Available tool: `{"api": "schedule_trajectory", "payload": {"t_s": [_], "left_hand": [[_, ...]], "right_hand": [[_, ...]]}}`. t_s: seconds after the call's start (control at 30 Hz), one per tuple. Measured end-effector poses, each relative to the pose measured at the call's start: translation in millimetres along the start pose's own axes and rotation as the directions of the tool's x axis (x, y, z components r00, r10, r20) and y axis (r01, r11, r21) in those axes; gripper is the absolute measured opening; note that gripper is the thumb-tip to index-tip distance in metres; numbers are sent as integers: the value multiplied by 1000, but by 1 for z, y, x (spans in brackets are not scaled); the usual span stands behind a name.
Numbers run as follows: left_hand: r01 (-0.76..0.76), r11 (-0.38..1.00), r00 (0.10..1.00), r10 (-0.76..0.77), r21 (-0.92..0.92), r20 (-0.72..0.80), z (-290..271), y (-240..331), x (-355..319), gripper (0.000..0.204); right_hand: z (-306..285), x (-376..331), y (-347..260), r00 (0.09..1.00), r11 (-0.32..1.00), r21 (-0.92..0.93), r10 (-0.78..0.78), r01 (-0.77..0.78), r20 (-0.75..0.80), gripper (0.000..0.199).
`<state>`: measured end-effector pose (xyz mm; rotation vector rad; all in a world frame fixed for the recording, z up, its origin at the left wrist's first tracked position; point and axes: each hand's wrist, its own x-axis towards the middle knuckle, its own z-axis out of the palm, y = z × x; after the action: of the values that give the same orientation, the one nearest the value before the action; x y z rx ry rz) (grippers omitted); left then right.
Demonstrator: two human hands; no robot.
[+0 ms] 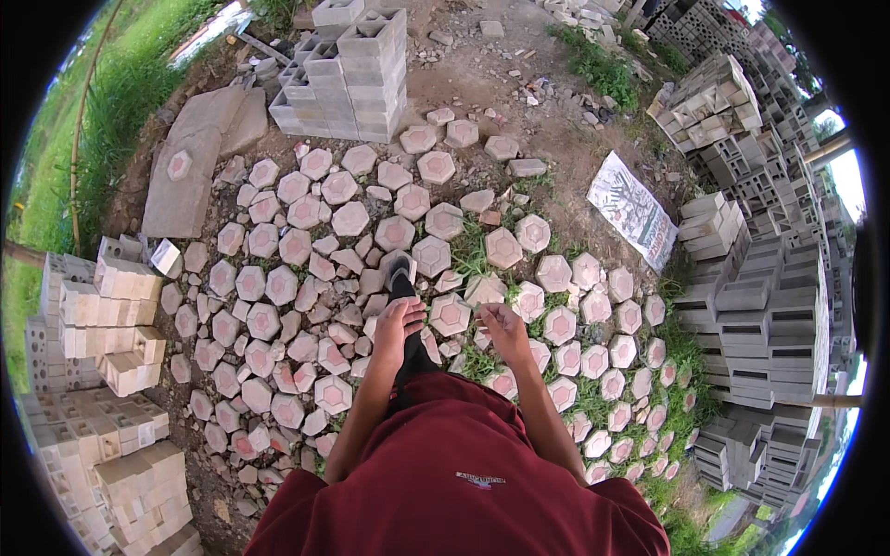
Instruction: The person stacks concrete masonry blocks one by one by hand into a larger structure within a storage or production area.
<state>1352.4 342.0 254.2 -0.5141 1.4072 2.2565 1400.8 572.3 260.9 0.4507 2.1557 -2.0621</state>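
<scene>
Two hands: left hand loosely spread, empty; right hand curled, cannot tell whether holding anything; paver lies flat between them, apparently as footing; well beyond both, blocks stand stacked, presumably saving space.

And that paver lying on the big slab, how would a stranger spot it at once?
Find the tall block stack ahead. Left of it lies a big flat slab. On that sits the paver, a pale hexagon with a pinkish centre, set apart because the other pavers lie on the ground.
</scene>
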Motion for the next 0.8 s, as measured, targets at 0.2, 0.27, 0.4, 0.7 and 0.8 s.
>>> {"api": "schedule_trajectory", "payload": {"t_s": [0.2,0.27,0.4,0.7,0.8], "left_hand": [[9,998,995,-16,65,100,20,118,177,33],[-28,990,994,13,135,110,21,151,227,33],[43,951,995,-69,307,75,30,204,300,33],[-42,963,995,17,266,97,124,280,405,33],[-54,981,997,43,187,62,163,286,423,34]], "right_hand": [[1,161,-71,991,998,60,18,-10,-129,28],[4,206,-80,991,989,144,48,-30,-124,30],[16,272,-95,979,989,147,52,-23,-196,31],[-29,428,-144,986,984,88,-146,153,-77,28],[-54,473,-181,984,985,17,-171,172,-44,29]]}}
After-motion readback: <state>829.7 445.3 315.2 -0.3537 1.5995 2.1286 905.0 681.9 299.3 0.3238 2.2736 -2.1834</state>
